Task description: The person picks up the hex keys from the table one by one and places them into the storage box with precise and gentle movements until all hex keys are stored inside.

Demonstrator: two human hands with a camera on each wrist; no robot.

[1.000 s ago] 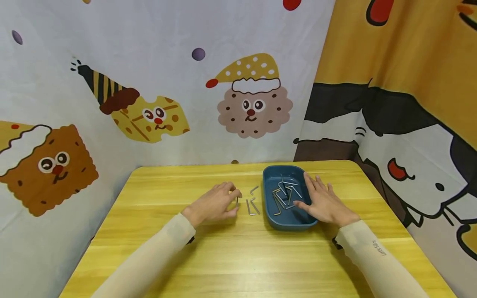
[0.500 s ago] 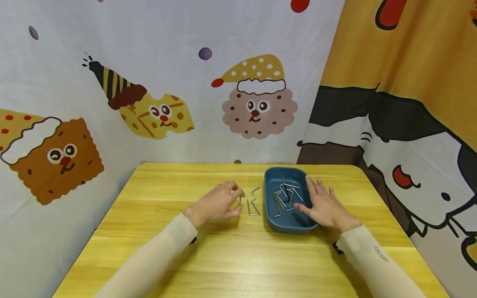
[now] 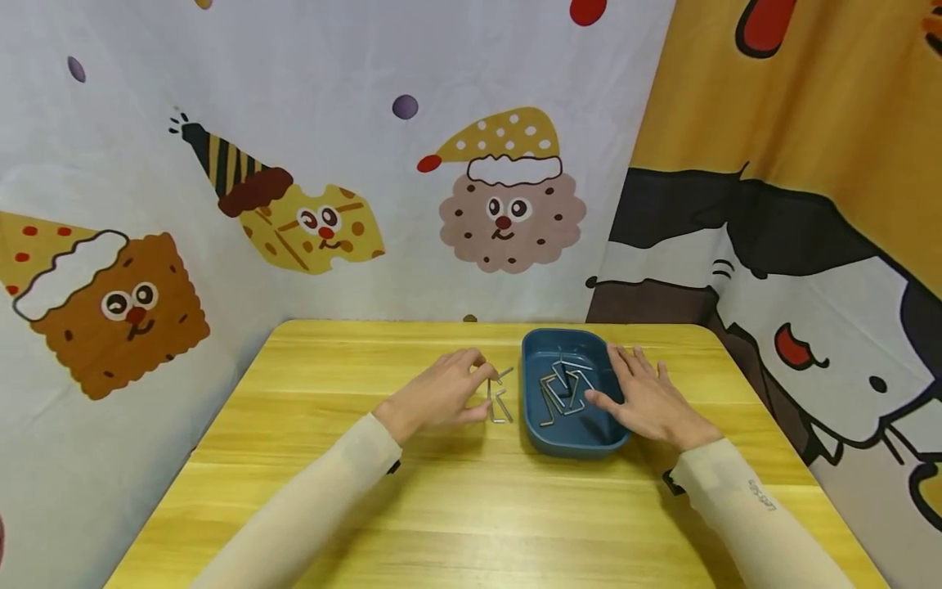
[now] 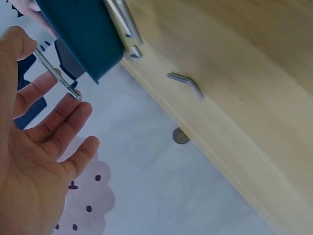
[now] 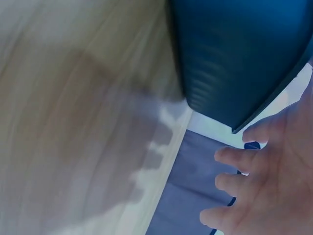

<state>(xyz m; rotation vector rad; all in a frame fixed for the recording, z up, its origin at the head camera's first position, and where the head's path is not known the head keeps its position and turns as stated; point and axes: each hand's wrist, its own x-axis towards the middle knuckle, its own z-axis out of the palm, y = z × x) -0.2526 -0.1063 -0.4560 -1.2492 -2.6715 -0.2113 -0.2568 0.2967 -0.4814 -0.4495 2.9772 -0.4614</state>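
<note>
Between thumb and fingertips, my left hand [image 3: 440, 394] [image 4: 44, 147] pinches a metal hex key [image 4: 57, 74], held up off the table. More bent hex keys [image 3: 504, 407] [image 4: 186, 82] lie on the table just right of that hand, left of the blue tray [image 3: 574, 448] [image 4: 83, 29]. Inside the tray is a loose pile of silver and brass-toned hex keys [image 3: 565, 386]. My right hand [image 3: 655, 401] [image 5: 279, 171] rests at the tray's right rim, fingers straight, thumb reaching over the inside.
The wood-patterned table [image 3: 441, 507] spreads in front and to both sides. Behind it hangs a white curtain [image 3: 324, 82] with cartoon prints, and a yellow, black and white one [image 3: 706, 90] stands at the right.
My left hand has moved right, towards the tray, with the hex key between its fingers. My right hand has shifted slightly at the tray's rim.
</note>
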